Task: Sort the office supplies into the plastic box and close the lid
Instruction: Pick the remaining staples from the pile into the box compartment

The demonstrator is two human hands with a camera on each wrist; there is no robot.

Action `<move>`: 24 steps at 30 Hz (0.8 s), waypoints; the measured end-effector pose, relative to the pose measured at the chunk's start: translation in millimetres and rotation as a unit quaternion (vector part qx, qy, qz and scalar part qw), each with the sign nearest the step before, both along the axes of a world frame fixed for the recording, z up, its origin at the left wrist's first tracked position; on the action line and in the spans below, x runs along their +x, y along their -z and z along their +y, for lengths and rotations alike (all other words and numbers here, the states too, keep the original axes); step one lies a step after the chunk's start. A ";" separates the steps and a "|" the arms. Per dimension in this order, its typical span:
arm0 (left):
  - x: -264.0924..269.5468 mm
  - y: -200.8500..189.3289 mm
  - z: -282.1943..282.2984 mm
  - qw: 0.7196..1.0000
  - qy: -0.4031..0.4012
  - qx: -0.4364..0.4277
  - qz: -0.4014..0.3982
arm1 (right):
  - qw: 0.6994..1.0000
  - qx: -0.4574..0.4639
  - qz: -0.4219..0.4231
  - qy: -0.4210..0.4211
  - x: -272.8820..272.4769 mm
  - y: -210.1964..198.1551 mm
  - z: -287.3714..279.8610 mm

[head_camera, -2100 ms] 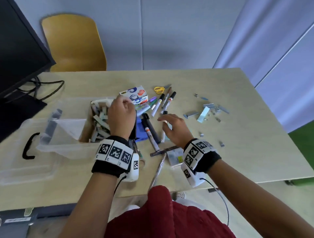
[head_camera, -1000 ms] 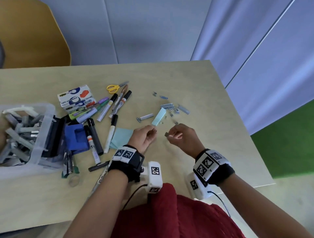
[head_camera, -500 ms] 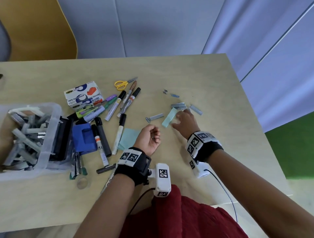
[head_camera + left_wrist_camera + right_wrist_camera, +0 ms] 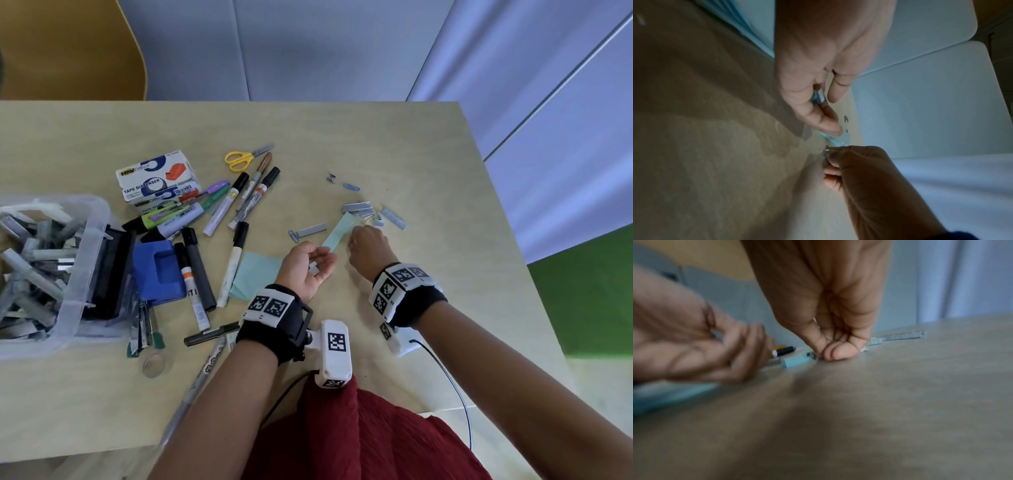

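The clear plastic box (image 4: 79,301) stands at the left, full of grey staple strips. My left hand (image 4: 322,260) is turned palm up at mid-table, fingers half curled round small staple pieces (image 4: 313,268). In the left wrist view the left hand (image 4: 824,100) shows a metal bit between thumb and fingers. My right hand (image 4: 354,236) is just to its right, fingertips down on the table beside a pale blue paper strip (image 4: 339,230). In the right wrist view the right hand (image 4: 826,355) has thumb and fingers pinched together on a small staple bit.
Loose staple strips (image 4: 358,208) and clips lie past my right hand. Markers (image 4: 226,205), a tape dispenser carton (image 4: 157,181), yellow scissors (image 4: 239,159), a blue punch (image 4: 157,270) and a blue note pad (image 4: 255,274) are spread between the box and my hands.
My left hand has opened from a fist to a cupped palm showing staple pieces. My right hand has drawn back from the staple pile toward the left hand.
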State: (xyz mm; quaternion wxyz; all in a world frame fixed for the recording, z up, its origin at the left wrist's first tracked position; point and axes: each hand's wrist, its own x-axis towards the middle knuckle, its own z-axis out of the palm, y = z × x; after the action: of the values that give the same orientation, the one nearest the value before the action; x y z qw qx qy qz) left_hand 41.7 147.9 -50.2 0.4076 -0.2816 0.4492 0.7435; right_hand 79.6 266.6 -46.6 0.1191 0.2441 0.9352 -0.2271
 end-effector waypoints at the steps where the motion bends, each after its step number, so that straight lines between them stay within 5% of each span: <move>1: 0.4 -0.4 0.9 1.000 0.006 -0.003 0.004 | 1.000 -0.019 0.009 0.010 2.0 -2.7 0.2; 8: 2.6 -1.4 10.9 0.998 0.059 -0.036 0.000 | 0.989 -0.123 0.084 -0.028 18.9 -31.3 -11.6; 12: 4.7 3.2 10.6 0.994 0.093 -0.056 0.003 | 0.982 -0.095 0.143 0.083 20.2 -25.3 19.7; 24: 6.0 2.9 6.4 0.995 0.080 -0.057 0.010 | 0.998 -0.009 0.058 0.028 12.9 8.1 28.1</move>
State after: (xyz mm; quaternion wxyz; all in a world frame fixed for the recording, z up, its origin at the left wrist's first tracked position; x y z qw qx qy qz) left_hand 47.7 154.3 -53.1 0.4444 -0.2599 0.5161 0.6845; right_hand 92.5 294.7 -54.7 0.0600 0.2558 0.9312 -0.2527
